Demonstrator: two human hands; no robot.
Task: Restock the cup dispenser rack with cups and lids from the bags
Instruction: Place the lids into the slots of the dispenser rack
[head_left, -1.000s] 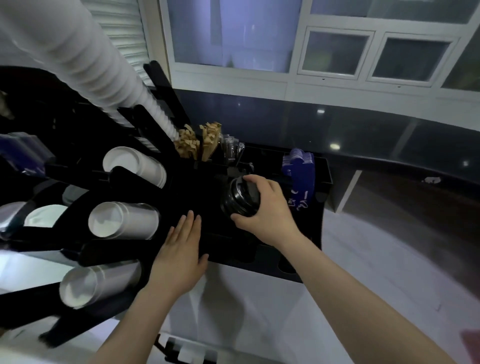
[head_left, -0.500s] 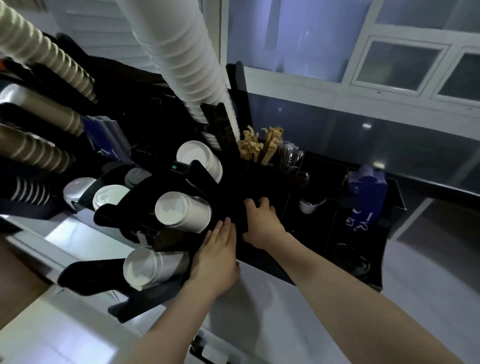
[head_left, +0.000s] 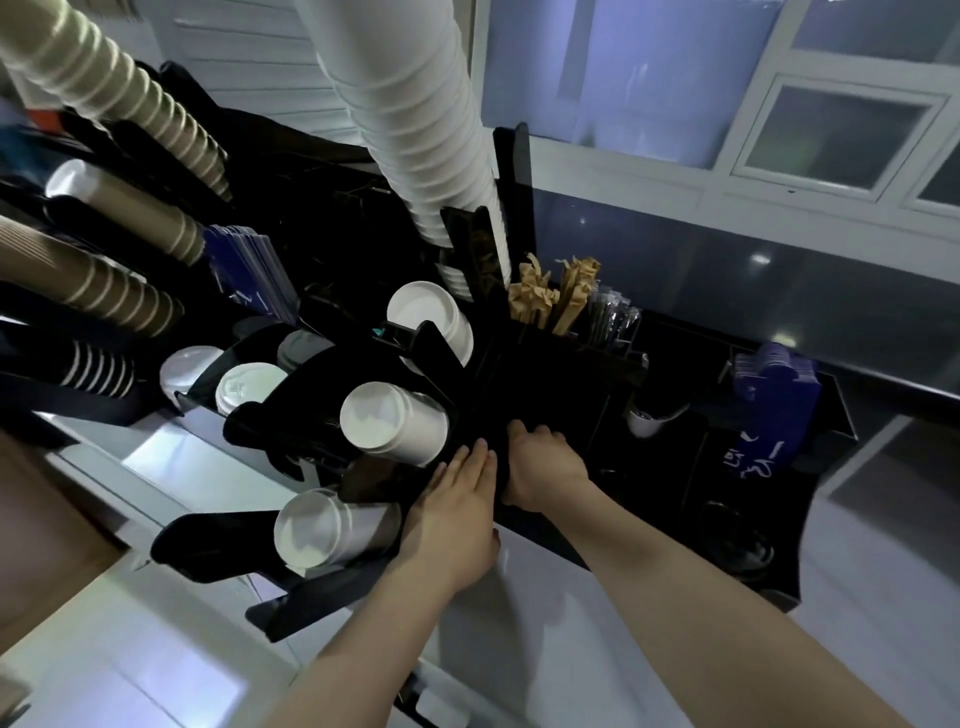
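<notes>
The black cup dispenser rack (head_left: 208, 540) fills the left and middle. White cup stacks lie in its slots: one in the middle (head_left: 395, 423), one lower (head_left: 322, 530), one higher (head_left: 431, 322). A tall white stack (head_left: 415, 119) rises at the top. Brown ribbed cups (head_left: 119, 98) sit at the far left, and white lids (head_left: 244, 387) below them. My left hand (head_left: 452, 514) lies flat with straight fingers against the rack's right side. Beside it, my right hand (head_left: 545, 465) grips the rack's dark panel, fingertips curled over its edge. No bags are in view.
A black organiser tray (head_left: 826, 467) to the right holds wooden stirrers (head_left: 550, 296), wrapped straws (head_left: 608, 317), blue sleeves (head_left: 774, 395) and a dark round lid stack (head_left: 737, 540). Everything stands on a white counter (head_left: 571, 649). A cardboard box (head_left: 41, 519) is at the left edge.
My right hand let go of the dark lid stack and moved left onto the rack, next to my left hand. The view swung left. Since half a second ago, little has moved.
</notes>
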